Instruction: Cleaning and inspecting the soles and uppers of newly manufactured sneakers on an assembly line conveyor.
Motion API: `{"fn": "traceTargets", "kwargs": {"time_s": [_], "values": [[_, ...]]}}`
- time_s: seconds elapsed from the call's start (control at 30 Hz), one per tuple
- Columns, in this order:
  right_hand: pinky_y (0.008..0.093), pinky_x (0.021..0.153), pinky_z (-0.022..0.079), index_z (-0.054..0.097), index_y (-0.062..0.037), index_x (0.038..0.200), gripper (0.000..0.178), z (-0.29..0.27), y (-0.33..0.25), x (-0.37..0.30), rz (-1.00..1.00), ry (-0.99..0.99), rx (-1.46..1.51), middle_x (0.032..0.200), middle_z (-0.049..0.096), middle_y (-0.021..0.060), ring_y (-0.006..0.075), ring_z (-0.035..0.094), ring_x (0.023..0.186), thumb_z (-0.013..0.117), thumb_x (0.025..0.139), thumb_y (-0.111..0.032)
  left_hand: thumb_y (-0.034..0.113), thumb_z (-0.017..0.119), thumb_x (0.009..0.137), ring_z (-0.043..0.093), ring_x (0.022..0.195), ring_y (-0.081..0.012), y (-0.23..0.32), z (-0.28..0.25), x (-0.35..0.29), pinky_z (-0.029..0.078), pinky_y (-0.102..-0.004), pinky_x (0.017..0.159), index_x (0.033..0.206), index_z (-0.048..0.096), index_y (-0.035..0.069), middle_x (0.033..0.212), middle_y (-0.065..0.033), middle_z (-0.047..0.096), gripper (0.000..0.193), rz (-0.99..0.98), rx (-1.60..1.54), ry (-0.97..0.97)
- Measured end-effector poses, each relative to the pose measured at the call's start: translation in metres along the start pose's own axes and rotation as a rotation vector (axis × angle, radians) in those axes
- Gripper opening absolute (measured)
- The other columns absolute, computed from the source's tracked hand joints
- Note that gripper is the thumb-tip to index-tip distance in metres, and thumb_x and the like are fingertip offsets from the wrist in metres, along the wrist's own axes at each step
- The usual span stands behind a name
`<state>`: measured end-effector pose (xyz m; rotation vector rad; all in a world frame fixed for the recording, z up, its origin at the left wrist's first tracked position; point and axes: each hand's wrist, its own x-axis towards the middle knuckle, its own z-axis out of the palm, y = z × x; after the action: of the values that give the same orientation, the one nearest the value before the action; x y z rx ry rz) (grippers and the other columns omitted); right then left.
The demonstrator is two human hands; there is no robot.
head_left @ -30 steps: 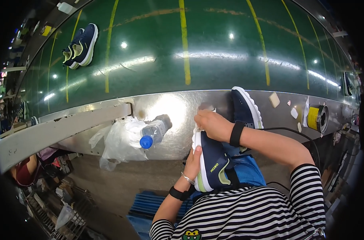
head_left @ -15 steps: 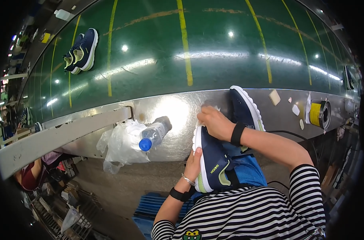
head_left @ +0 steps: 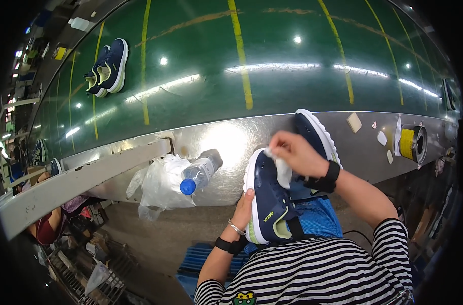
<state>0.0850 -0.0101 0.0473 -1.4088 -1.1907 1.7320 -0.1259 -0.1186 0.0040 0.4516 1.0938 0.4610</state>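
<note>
The left hand is clasping a navy shoe by the near edge of the metal bench, the nearly closed right hand is pinching a white cloth over its forefoot, work apparently being unfinished, and a second shoe is resting unheld, its completion undeterminable.

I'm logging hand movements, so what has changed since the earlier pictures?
The right hand has moved right, from the toe edge of the held shoe to the toe's right side; more of the white cloth in its grip now shows. Nothing was visibly let go. The left hand still holds the shoe; the second shoe and bottle stayed put.
</note>
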Motion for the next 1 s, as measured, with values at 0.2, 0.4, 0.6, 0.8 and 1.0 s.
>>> {"fn": "traceTargets", "kwargs": {"time_s": [0.2,0.4,0.6,0.8,1.0], "values": [[0.0259,0.067,0.044,0.056,0.0010,0.084,0.005,0.000,-0.004,0.002,-0.048,-0.028,-0.060,0.074,0.057,0.0050,0.0108,0.053,0.071,0.054,0.082,-0.003,0.044,0.030,0.094,0.057,0.097,-0.0186,0.002,-0.009,0.000,0.047,-0.0272,0.083,0.122,0.041,-0.007,0.111,-0.0158,0.055,0.060,-0.041,-0.075,-0.056],[0.0317,0.070,0.045,0.058,-0.0009,0.086,0.008,-0.012,-0.037,-0.036,-0.193,-0.118,-0.294,0.084,0.057,0.0111,0.0237,0.057,0.079,0.058,0.079,-0.005,0.045,0.039,0.092,0.057,0.096,-0.0155,0.066,-0.039,-0.023,0.047,-0.0273,0.083,0.122,0.042,-0.005,0.112,-0.0125,0.056,0.059,-0.272,0.321,-0.426],[0.0315,0.069,0.045,0.059,-0.0025,0.085,0.007,-0.018,-0.025,-0.095,-0.264,-0.280,-0.374,0.084,0.057,0.0084,0.0233,0.056,0.079,0.060,0.078,-0.004,0.049,0.040,0.090,0.058,0.092,-0.0130,0.084,0.000,-0.031,0.048,-0.0251,0.077,0.116,0.050,-0.005,0.105,-0.0112,0.059,0.060,-0.371,0.460,-0.679],[0.0319,0.068,0.045,0.058,-0.0041,0.086,0.008,-0.029,-0.001,-0.144,-0.205,-0.247,-0.327,0.083,0.055,0.0084,0.0244,0.056,0.078,0.060,0.078,-0.004,0.053,0.037,0.090,0.055,0.095,-0.0119,0.084,0.029,-0.013,0.045,-0.0236,0.082,0.121,0.047,-0.002,0.109,-0.0100,0.057,0.064,-0.553,0.779,-0.865],[0.0361,0.061,0.045,0.054,-0.0064,0.081,0.005,-0.017,0.001,-0.163,-0.330,-0.154,-0.434,0.081,0.050,0.0092,0.0288,0.055,0.071,0.057,0.079,-0.008,0.058,0.036,0.089,0.053,0.099,-0.0151,0.086,0.062,-0.007,0.042,-0.0244,0.085,0.122,0.046,-0.002,0.111,-0.0118,0.056,0.069,-0.563,0.918,-0.971]]}}
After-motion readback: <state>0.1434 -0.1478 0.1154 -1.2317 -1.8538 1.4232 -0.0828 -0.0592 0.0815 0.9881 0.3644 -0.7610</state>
